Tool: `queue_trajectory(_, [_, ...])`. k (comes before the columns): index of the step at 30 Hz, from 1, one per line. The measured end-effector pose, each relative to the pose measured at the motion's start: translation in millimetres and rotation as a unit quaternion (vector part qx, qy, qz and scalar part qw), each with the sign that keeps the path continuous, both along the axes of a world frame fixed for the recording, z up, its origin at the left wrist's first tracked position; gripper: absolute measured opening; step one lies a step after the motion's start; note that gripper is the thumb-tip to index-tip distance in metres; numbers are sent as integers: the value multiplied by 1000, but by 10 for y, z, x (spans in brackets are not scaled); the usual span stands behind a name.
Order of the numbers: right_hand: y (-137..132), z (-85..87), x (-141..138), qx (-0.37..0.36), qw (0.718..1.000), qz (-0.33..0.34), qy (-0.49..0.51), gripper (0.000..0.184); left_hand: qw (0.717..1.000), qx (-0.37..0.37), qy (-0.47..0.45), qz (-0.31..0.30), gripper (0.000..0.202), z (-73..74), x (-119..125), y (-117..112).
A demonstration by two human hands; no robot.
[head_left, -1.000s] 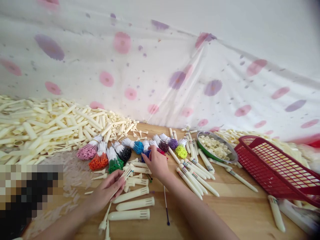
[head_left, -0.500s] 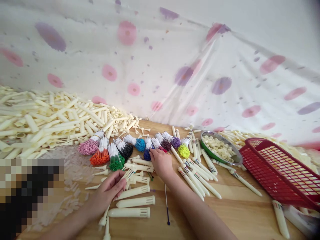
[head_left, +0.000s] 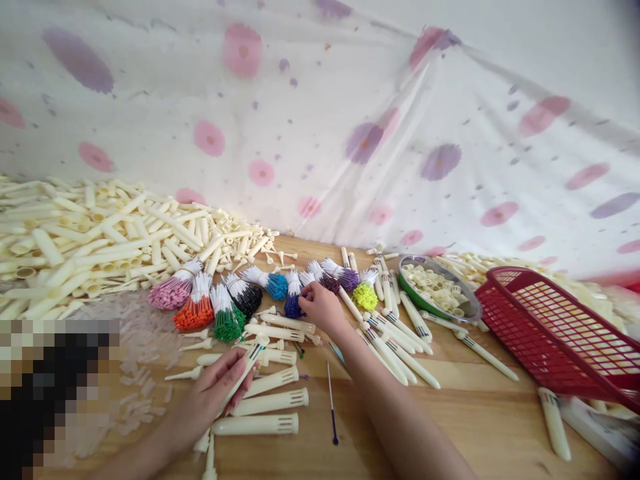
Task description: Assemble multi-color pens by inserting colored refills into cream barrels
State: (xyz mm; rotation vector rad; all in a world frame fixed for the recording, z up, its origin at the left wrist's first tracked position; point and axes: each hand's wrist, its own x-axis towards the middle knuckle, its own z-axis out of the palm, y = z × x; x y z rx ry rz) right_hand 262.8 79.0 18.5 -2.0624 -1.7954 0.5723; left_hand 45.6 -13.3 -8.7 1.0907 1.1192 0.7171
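Note:
My left hand (head_left: 215, 390) is closed round a cream pen part (head_left: 245, 369) with a striped tip, just above three cream pen barrels (head_left: 273, 402) lying side by side on the wooden table (head_left: 475, 427). My right hand (head_left: 323, 308) reaches forward with pinched fingers into a row of bundled colour refills (head_left: 235, 300). Its fingertips are at the dark purple and red bundles (head_left: 327, 283); whether they hold a refill is hidden. A single purple refill (head_left: 331, 403) lies loose between my forearms.
A big heap of cream barrels (head_left: 90, 240) fills the left. Assembled pens (head_left: 400, 340) lie right of my hand, beside a green-rimmed bowl (head_left: 440, 293) of small cream rings and a red mesh basket (head_left: 560, 333). A flowered sheet (head_left: 320, 120) hangs behind.
My right hand has moved a little forward and up, deeper into the refill bundles. My left hand has drawn back toward me with the pen part.

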Motion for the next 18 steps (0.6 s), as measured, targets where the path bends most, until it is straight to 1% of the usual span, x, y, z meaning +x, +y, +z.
queue_trajectory(4, [85,5,62,-43,998,8,48,18,1000,2,-2,31,46,-1,36,-26])
queue_trajectory(7, [87,52,121,-55,996,20,60,17,999,0,-6,35,47,-18,51,-29])
queue_trajectory(10, [52,122,163,-47,998,25,45,15,1000,5,-16,11,44,-50,30,-13])
queue_trajectory(12, [38,163,182,-44,998,26,29,16,1000,-4,-17,-10,43,-73,8,-1])
queue_trajectory(14, [41,195,195,-46,998,31,13,15,1000,-17,-15,-18,45,-92,-6,0])
queue_trajectory(16, [54,222,198,-51,998,38,-1,14,1000,-21,-13,-7,47,-106,-7,-8])
queue_trajectory(18, [62,247,187,-55,997,43,-13,13,1000,-21,-11,17,48,-116,-3,-17])
